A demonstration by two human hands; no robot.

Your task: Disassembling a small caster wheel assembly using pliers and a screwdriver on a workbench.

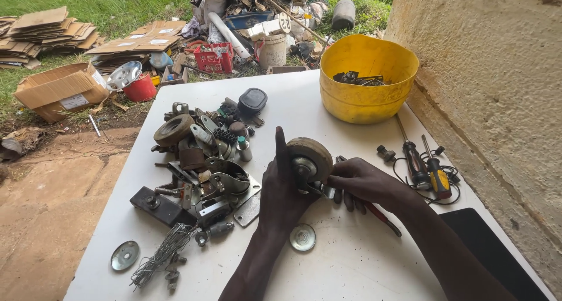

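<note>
**White bench outdoors, a caster wheel held in both hands**

Outdoors, a white bench stands between grass strewn with cardboard and a rough plastered wall. At its middle, the left hand has its fingers wrapped about a worn caster wheel, the thumb raised upright beside the tread. The right hand meets the wheel's metal bracket from the other side, its fingers curled shut on a red-handled tool (whose working end is hidden under the hand). The wheel sits just above the bench top, upright on its edge.

Just beneath the left wrist lies a round metal washer. To the left, a heap of scrap metal parts spreads over the bench, with a bundle of thin wire and a second disc near the front edge. To the right lie two screwdrivers amid a tangle of thin cable. Farther back, a yellow plastic tub holds a few dark pieces.
</note>
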